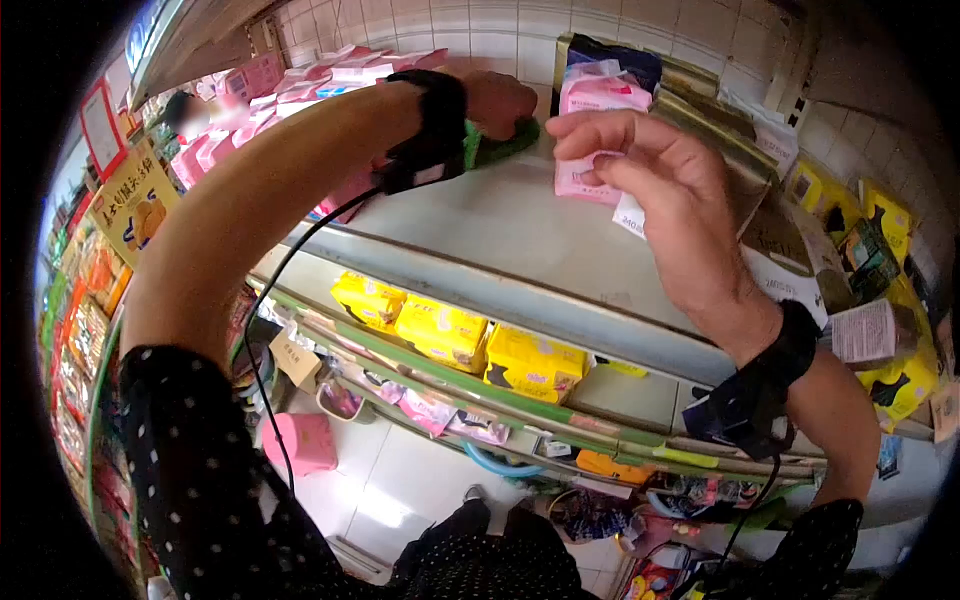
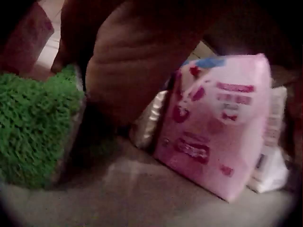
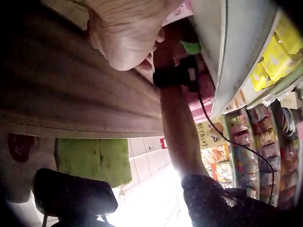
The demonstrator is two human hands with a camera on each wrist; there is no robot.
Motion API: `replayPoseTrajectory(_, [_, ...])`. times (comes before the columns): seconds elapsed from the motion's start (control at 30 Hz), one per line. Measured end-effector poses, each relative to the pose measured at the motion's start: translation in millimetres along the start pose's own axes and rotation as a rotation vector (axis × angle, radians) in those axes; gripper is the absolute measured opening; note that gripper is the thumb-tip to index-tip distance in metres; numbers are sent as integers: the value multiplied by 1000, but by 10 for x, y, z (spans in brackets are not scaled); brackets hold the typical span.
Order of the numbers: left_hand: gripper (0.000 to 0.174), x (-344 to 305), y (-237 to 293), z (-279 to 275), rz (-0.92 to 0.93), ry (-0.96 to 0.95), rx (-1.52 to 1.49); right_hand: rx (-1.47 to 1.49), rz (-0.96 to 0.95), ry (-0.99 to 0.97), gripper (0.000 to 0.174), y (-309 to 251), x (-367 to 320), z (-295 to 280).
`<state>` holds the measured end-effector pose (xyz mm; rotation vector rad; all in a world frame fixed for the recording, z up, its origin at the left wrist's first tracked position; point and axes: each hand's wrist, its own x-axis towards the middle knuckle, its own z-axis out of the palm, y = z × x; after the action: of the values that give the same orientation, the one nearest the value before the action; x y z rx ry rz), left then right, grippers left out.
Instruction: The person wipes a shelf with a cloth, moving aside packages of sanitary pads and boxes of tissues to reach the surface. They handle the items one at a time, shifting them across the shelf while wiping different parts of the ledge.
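My left hand (image 1: 500, 105) reaches across to the back of the upper shelf (image 1: 480, 225) and grips a green shaggy cloth (image 1: 503, 148). In the left wrist view the cloth (image 2: 35, 130) hangs beside the hand, close over the shelf surface. A pink soft package (image 2: 213, 127) stands tilted on the shelf to the right of that hand. My right hand (image 1: 665, 175) is raised in front of pink packages (image 1: 605, 95), its fingers loosely bent with nothing visible between them. In the right wrist view its fingertips are mostly hidden behind the palm (image 3: 128, 38).
Pink packs (image 1: 290, 100) crowd the shelf's back left. Dark and gold packages (image 1: 715, 115) lean at the right, near yellow packs (image 1: 885, 215). More yellow packs (image 1: 440, 330) line the shelf below. A black cable (image 1: 265, 310) hangs from the left wrist. A pink stool (image 1: 300, 443) stands on the floor.
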<state>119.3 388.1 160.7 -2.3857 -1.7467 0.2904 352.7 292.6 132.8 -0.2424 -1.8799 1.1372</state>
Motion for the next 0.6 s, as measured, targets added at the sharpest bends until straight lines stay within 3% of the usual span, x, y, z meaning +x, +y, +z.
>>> replayPoseTrajectory(0.03, [35,159,-134,42,6,21,-9,20,23,7,17,3,0,8])
replayPoseTrajectory(0.07, [37,343,-242,61,-56,-75,-9,18,25,8,18,5,3,17])
replayPoseTrajectory(0.13, [38,32,49,-229,-193,-109,23,24,18,5,18,11,10,14])
replayPoseTrajectory(0.2, [41,217,-39,-105,-375,-30,-45,56,7,12,19,10,1,21])
replayPoseTrajectory(0.3, [41,173,48,-62,-470,105,-57,-30,-5,5,19,15,12,-2])
replayPoseTrajectory(0.4, [39,-1,198,-243,-425,-14,-12,-29,-41,0,18,15,14,-1])
replayPoseTrajectory(0.5, [45,-165,298,-321,-182,-68,64,-17,-47,0,18,23,14,-2])
replayPoseTrajectory(0.6, [53,-485,365,-337,-60,-28,46,-29,-63,-13,18,48,12,1])
